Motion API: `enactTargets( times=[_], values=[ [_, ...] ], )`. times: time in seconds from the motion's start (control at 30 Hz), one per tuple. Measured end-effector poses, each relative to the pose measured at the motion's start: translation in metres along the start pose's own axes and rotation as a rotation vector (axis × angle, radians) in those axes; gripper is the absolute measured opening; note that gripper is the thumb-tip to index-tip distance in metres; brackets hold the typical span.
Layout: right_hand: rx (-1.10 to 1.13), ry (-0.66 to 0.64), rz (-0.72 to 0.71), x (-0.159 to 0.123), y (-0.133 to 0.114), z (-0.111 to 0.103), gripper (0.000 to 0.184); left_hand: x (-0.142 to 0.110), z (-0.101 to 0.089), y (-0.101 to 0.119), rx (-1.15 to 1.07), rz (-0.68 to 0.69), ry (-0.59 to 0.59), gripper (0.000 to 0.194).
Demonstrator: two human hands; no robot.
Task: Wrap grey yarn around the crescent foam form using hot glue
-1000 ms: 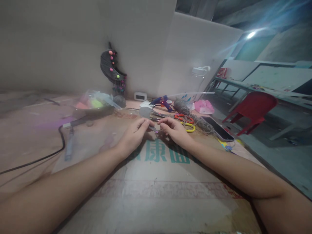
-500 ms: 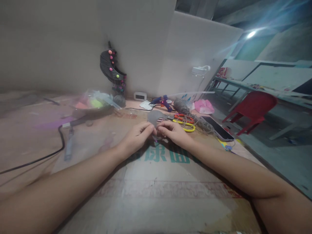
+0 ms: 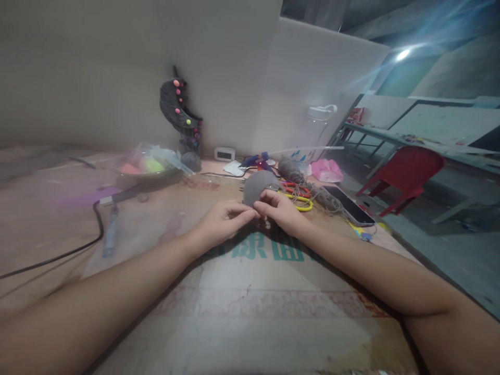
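Printed cardboard point(image 3: 250, 281) covered the table point(image 3: 58, 229), presumably as protection. Over it, the right hand point(image 3: 279, 211) pinched the lower edge of a grey rounded piece point(image 3: 255, 187), likely to steady it. The left hand point(image 3: 224, 221) was half-curled alongside; whether it gripped anything could not be told. A yellow-handled tool point(image 3: 308, 206) lay behind.

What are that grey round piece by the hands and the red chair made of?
The grey round piece looks matte, perhaps fabric or felt, but blur hides texture. The red chair is probably plastic: smooth, evenly coloured, its curved back seemingly moulded.
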State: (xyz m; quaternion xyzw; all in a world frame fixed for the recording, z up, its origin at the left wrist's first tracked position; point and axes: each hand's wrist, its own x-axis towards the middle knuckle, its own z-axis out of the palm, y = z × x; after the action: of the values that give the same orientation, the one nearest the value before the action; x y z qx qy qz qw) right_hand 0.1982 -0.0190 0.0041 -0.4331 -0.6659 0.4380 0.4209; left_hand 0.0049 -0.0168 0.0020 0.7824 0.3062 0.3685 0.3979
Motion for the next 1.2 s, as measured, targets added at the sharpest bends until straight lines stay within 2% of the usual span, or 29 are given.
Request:
enactTargets(
  times=[0.13, 0.2, 0.37, 0.57, 0.7, 0.83, 0.93, 1.1, 1.2],
  values=[
    [0.001, 0.230, -0.029, -0.001, -0.002, 0.001, 0.033, 0.002, -0.003, -0.009, -0.108, -0.143, 0.183, 0.037],
    [-0.033, 0.284, -0.018, -0.001, -0.004, 0.001, 0.033, 0.003, -0.003, -0.013, -0.167, -0.207, 0.229, 0.039],
    [-0.142, 0.277, -0.028, -0.006, -0.007, 0.004, 0.034, 0.005, -0.001, -0.013, -0.084, -0.174, 0.226, 0.030],
    [-0.210, 0.228, -0.063, -0.010, -0.005, 0.005, 0.032, 0.003, -0.002, -0.007, -0.064, -0.220, 0.186, 0.032],
    [-0.219, 0.222, -0.080, -0.010, -0.005, 0.005, 0.034, 0.001, -0.004, -0.003, 0.031, -0.161, 0.207, 0.044],
    [-0.229, 0.206, -0.069, -0.009, -0.010, 0.008, 0.036, 0.002, -0.002, 0.003, 0.053, -0.086, 0.260, 0.028],
    [-0.244, 0.190, -0.061, -0.011, -0.013, 0.010, 0.037, 0.002, 0.000, 0.005, 0.059, -0.019, 0.191, 0.030],
    [-0.347, 0.167, -0.100, -0.016, -0.018, 0.015, 0.031, 0.002, 0.002, 0.001, 0.169, 0.097, 0.075, 0.020],
    [-0.438, 0.204, -0.104, -0.018, -0.020, 0.017, 0.030, 0.000, 0.002, 0.000, 0.185, 0.128, 0.164, 0.028]
  ],
)
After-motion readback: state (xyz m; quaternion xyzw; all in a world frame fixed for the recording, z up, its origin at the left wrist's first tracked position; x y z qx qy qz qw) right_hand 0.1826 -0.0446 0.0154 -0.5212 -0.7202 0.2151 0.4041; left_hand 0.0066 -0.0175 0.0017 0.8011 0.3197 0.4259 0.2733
